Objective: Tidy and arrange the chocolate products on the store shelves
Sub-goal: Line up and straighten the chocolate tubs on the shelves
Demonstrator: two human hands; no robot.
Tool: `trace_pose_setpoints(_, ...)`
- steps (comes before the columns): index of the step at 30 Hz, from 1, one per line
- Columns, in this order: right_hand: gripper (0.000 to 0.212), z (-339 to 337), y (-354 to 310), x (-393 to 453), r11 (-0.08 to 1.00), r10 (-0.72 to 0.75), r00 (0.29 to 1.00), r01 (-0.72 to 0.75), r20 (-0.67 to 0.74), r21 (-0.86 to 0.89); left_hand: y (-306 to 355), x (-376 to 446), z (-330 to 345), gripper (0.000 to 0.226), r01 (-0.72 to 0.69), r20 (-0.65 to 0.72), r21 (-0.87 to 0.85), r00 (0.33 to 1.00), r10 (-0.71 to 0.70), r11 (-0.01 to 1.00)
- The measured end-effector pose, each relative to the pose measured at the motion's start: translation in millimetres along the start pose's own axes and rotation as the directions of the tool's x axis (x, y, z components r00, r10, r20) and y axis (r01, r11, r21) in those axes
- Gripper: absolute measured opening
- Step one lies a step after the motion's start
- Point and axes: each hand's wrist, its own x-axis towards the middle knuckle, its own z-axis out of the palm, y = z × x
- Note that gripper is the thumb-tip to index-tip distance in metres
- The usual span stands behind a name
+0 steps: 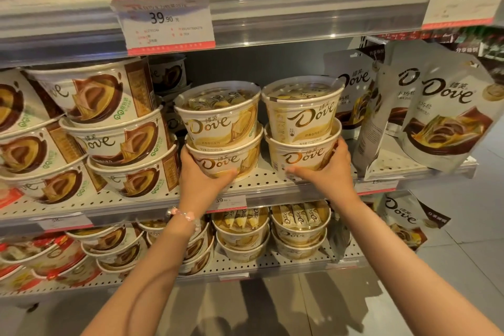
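Note:
Two stacks of cream-and-gold Dove chocolate tubs stand side by side on the middle shelf (261, 184). My left hand (201, 177) grips the bottom tub of the left stack (227, 159), thumb curled along its lower front. On it sits a second tub (218, 114) with a clear lid. My right hand (327, 172) grips the bottom tub of the right stack (300, 157), with another tub (302, 109) on top of it. Both stacks sit near the shelf's front edge.
Brown-and-white Dove tubs (114, 139) are stacked tightly at the left. Dove pouches (447, 114) lean at the right. A price tag (166, 22) hangs from the shelf above. More tubs (298, 226) fill the shelf below. Behind the two stacks is an open gap.

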Motion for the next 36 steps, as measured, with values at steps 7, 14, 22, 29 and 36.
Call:
trace_pose_setpoints(7,0.118,-10.7,-4.2,14.7,0.998,-0.041,0.981,0.03,0.189,0.063,16.4,-27.7,45.5,0.142,0.114,-0.326,0.156,0.944,-0.058,0.981)
trace_pose_setpoints(14,0.126,-15.6,-0.5,18.1,0.987,-0.026,0.983,-0.005,0.184,0.163,14.8,-22.6,51.8,0.14,0.155,-0.39,0.246,0.92,-0.049,0.957)
trace_pose_setpoints(22,0.127,-1.8,-2.1,5.5,1.0,-0.011,1.0,0.011,-0.011,-0.004,12.2,-17.6,45.2,0.133,0.141,-0.33,0.232,0.942,-0.059,0.962)
trace_pose_setpoints(29,0.13,14.9,-0.5,-2.6,0.995,-0.013,0.985,-0.004,-0.173,-0.095,8.7,-9.9,27.9,0.121,0.072,-0.272,0.241,0.962,-0.004,0.968)
trace_pose_setpoints(36,0.128,29.9,-1.9,-14.6,0.995,0.011,0.956,-0.038,-0.293,-0.088,3.4,-2.3,19.8,0.119,0.033,-0.228,0.243,0.973,0.024,0.969)
